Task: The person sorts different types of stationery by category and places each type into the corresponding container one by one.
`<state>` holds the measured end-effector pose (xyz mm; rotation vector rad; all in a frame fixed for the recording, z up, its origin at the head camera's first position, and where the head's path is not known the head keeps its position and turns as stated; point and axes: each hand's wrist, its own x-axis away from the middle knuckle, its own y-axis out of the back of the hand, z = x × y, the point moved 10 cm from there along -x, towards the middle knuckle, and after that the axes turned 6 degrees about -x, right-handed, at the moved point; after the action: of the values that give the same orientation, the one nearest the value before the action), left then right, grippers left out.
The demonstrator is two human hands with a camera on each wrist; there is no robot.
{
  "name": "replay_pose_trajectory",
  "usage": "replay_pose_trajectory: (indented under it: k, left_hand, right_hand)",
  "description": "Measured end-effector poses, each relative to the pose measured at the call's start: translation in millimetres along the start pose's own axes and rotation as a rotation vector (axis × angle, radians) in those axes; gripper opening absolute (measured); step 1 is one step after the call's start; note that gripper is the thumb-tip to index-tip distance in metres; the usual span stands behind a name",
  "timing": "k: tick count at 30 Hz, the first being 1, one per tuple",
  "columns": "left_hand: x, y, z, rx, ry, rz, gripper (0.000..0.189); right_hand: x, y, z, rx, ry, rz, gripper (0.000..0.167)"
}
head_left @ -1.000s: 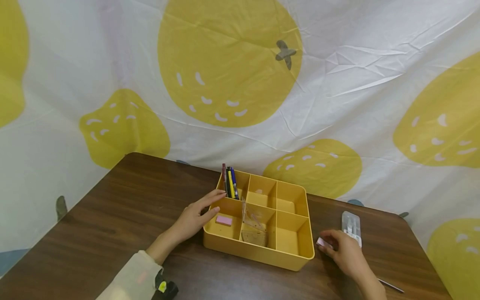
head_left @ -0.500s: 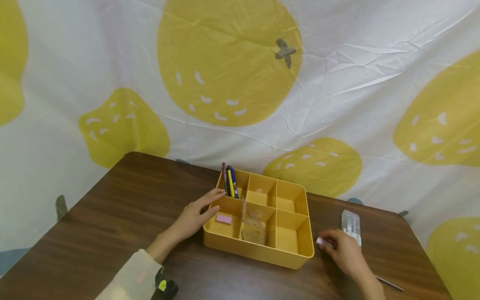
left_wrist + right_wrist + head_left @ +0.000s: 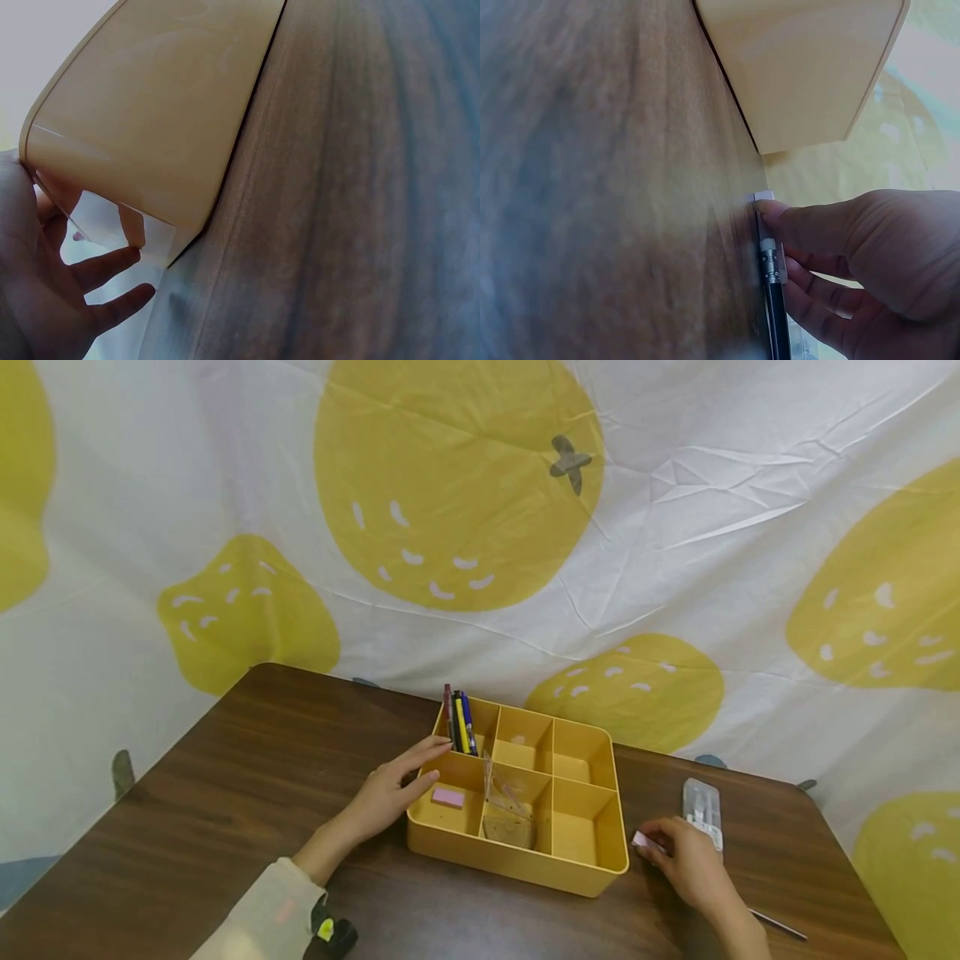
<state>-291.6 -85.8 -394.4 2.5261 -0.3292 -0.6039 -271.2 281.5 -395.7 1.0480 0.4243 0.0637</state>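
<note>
My left hand (image 3: 382,797) rests on the left rim of the yellow divided box (image 3: 517,874), thumb and forefinger over the edge, the other fingers spread outside its wall in the left wrist view. Inside the front left compartment lies a flat pink block (image 3: 447,798). Clear plastic set squares (image 3: 510,829) lean in the front middle compartment; several pens (image 3: 462,724) stand at the back left. Right of the box, my right hand (image 3: 693,864) pinches a small pale pink block (image 3: 640,840) between thumb and fingers, at the tabletop. Its kind is too small to tell.
A clear plastic case (image 3: 702,810) lies just beyond my right hand. A dark pencil (image 3: 777,315) with a white eraser end lies beside that hand. The wooden table (image 3: 247,793) meets a lemon-printed curtain (image 3: 720,560) at the back.
Almost nothing differs. Both hands keep their places at the box and the pale pink block; the head view has shifted very slightly.
</note>
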Motion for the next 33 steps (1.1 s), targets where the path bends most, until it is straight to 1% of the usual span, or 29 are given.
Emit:
replay_pose_trajectory:
  k: [17,21,28,33]
  left_hand:
    - [2.0,0.6,2.5,-0.018,-0.008,-0.01,0.042]
    - [1.1,1.0,1.8,-0.013,-0.007,-0.009,0.042]
    - [0.0,0.2,1.7,-0.01,-0.002,-0.002,0.041]
    - [-0.1,-0.7,1.8,-0.009,0.003,0.002,0.041]
  right_hand:
    - [-2.5,-2,4,0.014,0.033,-0.014,0.016]
    - [-4.5,3,9,0.033,0.043,-0.033,0.016]
    - [-11.6,20,21,0.02,0.019,-0.043,0.019]
    - [-21.8,33,43,0.012,0.084,-0.082,0.02]
